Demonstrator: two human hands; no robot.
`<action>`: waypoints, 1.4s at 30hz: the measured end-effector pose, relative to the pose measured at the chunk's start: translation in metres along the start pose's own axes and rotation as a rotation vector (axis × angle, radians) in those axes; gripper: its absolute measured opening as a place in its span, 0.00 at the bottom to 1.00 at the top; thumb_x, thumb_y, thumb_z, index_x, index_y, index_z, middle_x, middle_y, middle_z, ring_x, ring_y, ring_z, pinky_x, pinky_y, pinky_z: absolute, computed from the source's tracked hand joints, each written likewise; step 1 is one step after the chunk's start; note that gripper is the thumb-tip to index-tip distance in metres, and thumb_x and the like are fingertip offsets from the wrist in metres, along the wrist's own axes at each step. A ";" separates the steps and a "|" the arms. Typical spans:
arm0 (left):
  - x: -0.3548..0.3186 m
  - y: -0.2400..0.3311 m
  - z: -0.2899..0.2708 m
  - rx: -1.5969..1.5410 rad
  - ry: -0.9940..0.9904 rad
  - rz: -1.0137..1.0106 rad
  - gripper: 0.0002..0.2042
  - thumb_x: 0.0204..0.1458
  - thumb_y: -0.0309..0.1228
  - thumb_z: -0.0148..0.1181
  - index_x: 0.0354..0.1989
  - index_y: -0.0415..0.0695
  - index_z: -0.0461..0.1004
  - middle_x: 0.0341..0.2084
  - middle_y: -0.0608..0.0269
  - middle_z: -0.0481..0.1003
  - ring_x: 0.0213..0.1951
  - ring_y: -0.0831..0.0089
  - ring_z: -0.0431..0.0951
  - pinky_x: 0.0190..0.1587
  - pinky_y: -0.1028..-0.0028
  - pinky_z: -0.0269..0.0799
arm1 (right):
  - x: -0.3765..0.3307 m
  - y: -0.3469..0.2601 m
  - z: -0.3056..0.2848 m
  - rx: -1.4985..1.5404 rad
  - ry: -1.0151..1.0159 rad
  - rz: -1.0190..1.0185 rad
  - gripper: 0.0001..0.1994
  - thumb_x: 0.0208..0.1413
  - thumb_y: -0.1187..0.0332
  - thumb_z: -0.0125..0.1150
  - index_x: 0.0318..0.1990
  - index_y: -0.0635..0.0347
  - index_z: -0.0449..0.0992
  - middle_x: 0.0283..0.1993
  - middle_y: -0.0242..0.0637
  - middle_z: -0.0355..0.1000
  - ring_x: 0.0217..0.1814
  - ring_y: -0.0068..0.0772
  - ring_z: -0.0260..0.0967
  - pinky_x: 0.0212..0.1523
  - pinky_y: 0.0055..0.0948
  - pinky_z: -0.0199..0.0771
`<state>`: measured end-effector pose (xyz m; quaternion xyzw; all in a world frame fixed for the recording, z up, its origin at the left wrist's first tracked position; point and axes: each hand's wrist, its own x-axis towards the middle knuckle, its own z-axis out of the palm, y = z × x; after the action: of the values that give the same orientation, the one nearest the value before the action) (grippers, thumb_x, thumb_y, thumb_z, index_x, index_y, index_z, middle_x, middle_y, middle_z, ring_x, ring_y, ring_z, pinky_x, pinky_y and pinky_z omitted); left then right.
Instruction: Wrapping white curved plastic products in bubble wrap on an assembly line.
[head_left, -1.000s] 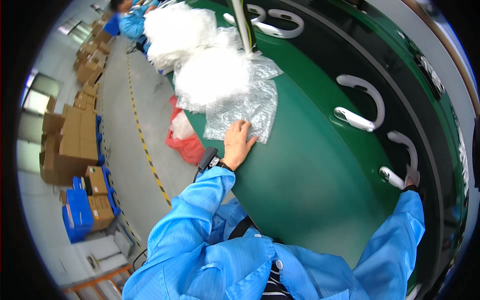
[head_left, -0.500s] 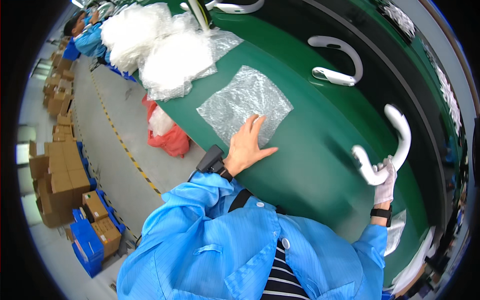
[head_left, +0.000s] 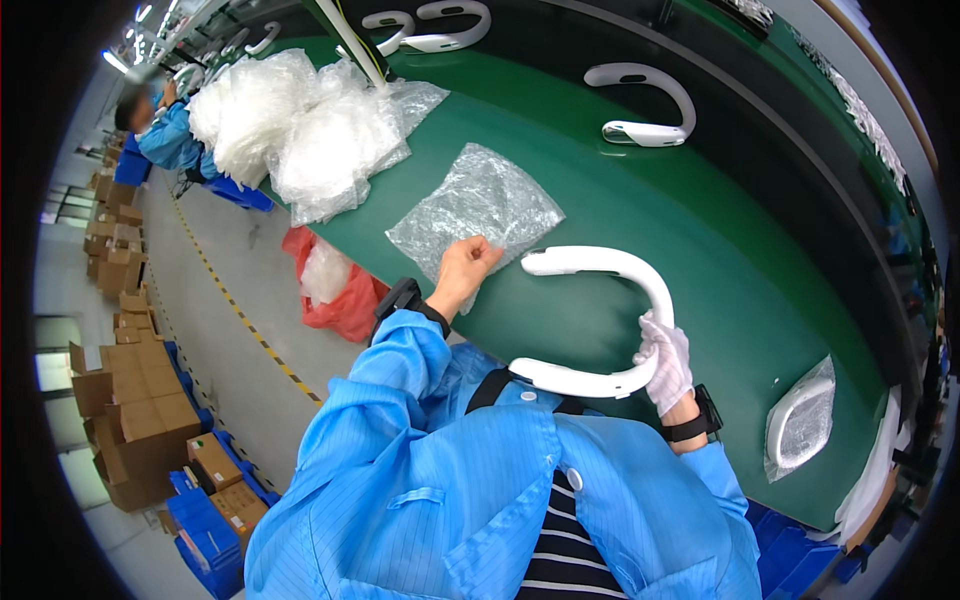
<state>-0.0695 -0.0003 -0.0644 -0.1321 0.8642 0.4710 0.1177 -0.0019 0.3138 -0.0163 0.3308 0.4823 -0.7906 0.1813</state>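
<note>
My left hand (head_left: 467, 270), bare, has its fingers pinched together at the near edge of a clear bubble-wrap bag (head_left: 480, 200) lying flat on the green table. In my right hand (head_left: 664, 360), which wears a white glove, is a white U-shaped neckband device (head_left: 600, 262). The glove wraps round the right side of its curve, and the two ends point left. One end lies near the bag's right corner; the other is close to the front of my blue jacket.
A big pile of clear bags (head_left: 330, 150) lies at the far left of the table (head_left: 740, 260). Another white neckband device (head_left: 690, 105) rests toward the back. A wrapped one (head_left: 800, 420) sits at the right. A red bag (head_left: 345, 300) hangs beside the table; a co-worker (head_left: 175, 130) is far left.
My right hand has brought the neckband device leftward, nearer my body and the bag. My left hand has gone from spread fingers to a pinch at the bag's edge.
</note>
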 end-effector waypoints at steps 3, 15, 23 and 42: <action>-0.003 -0.006 -0.002 -0.061 0.098 -0.017 0.11 0.49 0.33 0.56 0.21 0.40 0.68 0.20 0.59 0.71 0.21 0.63 0.69 0.25 0.67 0.62 | -0.005 0.014 0.017 -0.005 0.034 -0.008 0.08 0.49 0.74 0.59 0.34 0.58 0.66 0.19 0.25 0.57 0.13 0.15 0.54 0.12 0.17 0.60; -0.064 -0.016 -0.003 0.410 0.318 0.820 0.05 0.46 0.22 0.58 0.29 0.42 0.68 0.20 0.57 0.69 0.21 0.59 0.72 0.22 0.68 0.66 | 0.017 0.034 0.052 0.101 -0.001 -0.085 0.09 0.49 0.73 0.60 0.35 0.54 0.65 0.18 0.24 0.56 0.13 0.16 0.53 0.14 0.18 0.60; -0.068 -0.031 -0.003 0.287 0.473 0.617 0.05 0.48 0.24 0.56 0.30 0.40 0.66 0.21 0.58 0.67 0.23 0.61 0.71 0.27 0.67 0.67 | 0.045 0.053 0.059 0.144 0.032 -0.015 0.07 0.51 0.73 0.58 0.34 0.56 0.65 0.16 0.24 0.54 0.13 0.16 0.53 0.15 0.19 0.61; -0.098 -0.022 -0.002 0.044 0.528 0.263 0.04 0.49 0.22 0.56 0.33 0.36 0.69 0.26 0.55 0.72 0.28 0.69 0.74 0.34 0.75 0.69 | 0.087 0.029 0.104 -0.012 0.055 -0.105 0.07 0.52 0.72 0.57 0.34 0.58 0.65 0.15 0.27 0.54 0.11 0.20 0.52 0.13 0.21 0.59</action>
<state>0.0296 -0.0021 -0.0483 -0.1343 0.8846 0.4127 -0.1706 -0.0829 0.2113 -0.0628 0.3256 0.5085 -0.7868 0.1282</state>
